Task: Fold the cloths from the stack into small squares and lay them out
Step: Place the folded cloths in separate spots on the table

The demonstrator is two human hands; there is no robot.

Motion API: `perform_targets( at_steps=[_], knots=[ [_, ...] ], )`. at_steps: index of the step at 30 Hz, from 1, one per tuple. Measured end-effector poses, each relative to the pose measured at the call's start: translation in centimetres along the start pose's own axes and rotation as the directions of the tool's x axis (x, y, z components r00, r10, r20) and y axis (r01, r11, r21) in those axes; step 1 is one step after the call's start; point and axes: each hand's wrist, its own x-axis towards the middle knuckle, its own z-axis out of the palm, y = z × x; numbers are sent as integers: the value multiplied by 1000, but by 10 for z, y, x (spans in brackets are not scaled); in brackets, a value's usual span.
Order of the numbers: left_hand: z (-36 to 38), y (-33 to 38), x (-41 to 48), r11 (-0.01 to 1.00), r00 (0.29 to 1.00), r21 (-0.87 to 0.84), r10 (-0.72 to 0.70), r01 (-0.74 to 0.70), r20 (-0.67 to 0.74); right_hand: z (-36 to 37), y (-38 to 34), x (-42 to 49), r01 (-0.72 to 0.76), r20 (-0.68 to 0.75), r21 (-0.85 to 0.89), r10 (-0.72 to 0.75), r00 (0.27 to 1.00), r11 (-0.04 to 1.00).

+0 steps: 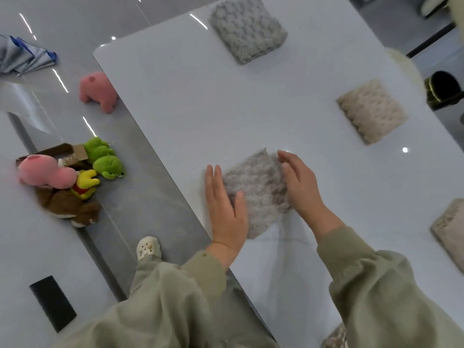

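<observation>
While squaring the folded cloth [258, 192], pressing opposite edges inward with left hand [224, 209] and right hand [301, 187], both flat, grasping nothing.

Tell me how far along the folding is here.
Done: grey square, beige square and edge square lie apart on the table. In hand: left hand and right hand rest flat against a folded grey cloth. Remaining: more cloth shows at the bottom edge, amount unclear.
</observation>
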Motion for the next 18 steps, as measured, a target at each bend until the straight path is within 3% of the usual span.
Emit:
perform_targets(
  at_steps=[3, 7, 9, 12, 18],
  knots=[
    [-30, -7, 23, 929, 960, 287, 177, -235, 215, 7, -10, 1, -51, -192, -55, 40, 981, 997],
    [-71, -7, 71, 639, 836, 572, 224, -515, 502, 31, -32, 6, -45, -197, -266, -9, 980, 963],
    [-90, -3, 95, 479, 742, 599, 188, -642, 644, 47, -47, 10, -16, -145, -412, -48, 988, 911],
    [-111, -2, 134, 315, 630, 578, 92, -753, 771, 74, -70, 20, -24, -121, -552, -51, 991, 833],
    [-148, 12, 215, 202, 527, 502, 94, -841, 845, 133, -117, 46, -184, -274, -557, 30, 961, 810]
  ],
)
